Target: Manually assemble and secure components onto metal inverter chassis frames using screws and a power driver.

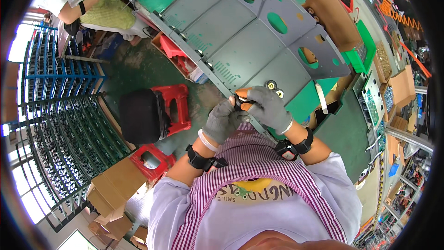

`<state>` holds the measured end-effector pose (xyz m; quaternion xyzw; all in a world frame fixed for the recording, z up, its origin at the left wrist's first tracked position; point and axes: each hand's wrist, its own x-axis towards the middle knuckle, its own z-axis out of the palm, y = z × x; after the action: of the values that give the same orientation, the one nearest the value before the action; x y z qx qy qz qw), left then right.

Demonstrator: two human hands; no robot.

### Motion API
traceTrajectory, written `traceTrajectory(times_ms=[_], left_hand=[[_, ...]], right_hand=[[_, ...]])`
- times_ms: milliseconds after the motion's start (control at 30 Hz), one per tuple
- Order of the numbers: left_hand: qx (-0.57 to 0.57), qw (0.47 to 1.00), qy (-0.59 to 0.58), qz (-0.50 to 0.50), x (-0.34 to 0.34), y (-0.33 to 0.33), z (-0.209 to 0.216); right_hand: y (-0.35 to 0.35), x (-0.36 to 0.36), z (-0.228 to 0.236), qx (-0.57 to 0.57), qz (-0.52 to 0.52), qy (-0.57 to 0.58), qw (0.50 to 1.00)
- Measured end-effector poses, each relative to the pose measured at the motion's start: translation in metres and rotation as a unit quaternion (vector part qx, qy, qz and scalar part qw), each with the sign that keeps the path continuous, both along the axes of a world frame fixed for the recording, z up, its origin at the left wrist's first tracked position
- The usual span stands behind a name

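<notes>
- Presently, the small black part (238,103) sits between the two hands at the near flange (215,79) of the row of grey sheet-metal panels; whether it is seated there or only held against the metal, I cannot tell.
- The right hand (268,109), gloved in grey, has its thumb and forefinger drawn narrow around that part.
- The left hand (223,119), also gloved, is curled in close with its thumb by the part; whether it pinches the part or the flange is hidden.
- The part looks light, hard and probably smooth, so a fingertip pinch on its sides should suit it better than a full fist; it could slip if caught by one edge.
- The nearest panel (280,71) looks stiff and fairly heavy for its thickness, with edges that may be sharp. Best held by the flange, or through the large cutout in its raised wall (323,44), gloves on.
- Just beyond the right hand, two round black pieces (271,84) with brass-coloured centres rest on that panel; they would likely roll, and are best taken by the rim.
- Beneath lies a green work surface (300,99).
</notes>
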<state>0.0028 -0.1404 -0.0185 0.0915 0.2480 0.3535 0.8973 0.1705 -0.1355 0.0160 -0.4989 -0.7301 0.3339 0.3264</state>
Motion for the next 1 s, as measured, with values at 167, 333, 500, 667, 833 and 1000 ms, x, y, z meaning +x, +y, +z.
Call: traceTrajectory(times_ms=[167,333,500,667,833,1000], left_hand=[[0.014,0.998,0.057,0.008,-0.006,-0.001,0.008],[-0.006,0.998,0.055,0.039,-0.017,0.001,0.002],[-0.027,0.977,0.163,0.138,-0.031,-0.002,-0.019],[-0.048,0.937,0.318,0.134,-0.038,0.010,-0.053],[-0.034,0.951,0.299,0.075,-0.027,0.026,-0.096],[-0.015,0.963,0.258,0.071,-0.026,0.039,-0.105]], right_hand=[[0.000,-0.008,-0.008,-0.038,-0.027,0.036,0.998],[0.011,-0.016,-0.021,0.045,-0.083,0.013,0.995],[0.021,-0.012,-0.055,-0.132,-0.099,0.063,0.984],[0.045,-0.013,-0.102,-0.325,-0.139,0.223,0.908],[0.050,-0.021,-0.119,-0.264,-0.075,0.052,0.960],[0.047,-0.025,-0.121,-0.260,-0.027,-0.038,0.964]])
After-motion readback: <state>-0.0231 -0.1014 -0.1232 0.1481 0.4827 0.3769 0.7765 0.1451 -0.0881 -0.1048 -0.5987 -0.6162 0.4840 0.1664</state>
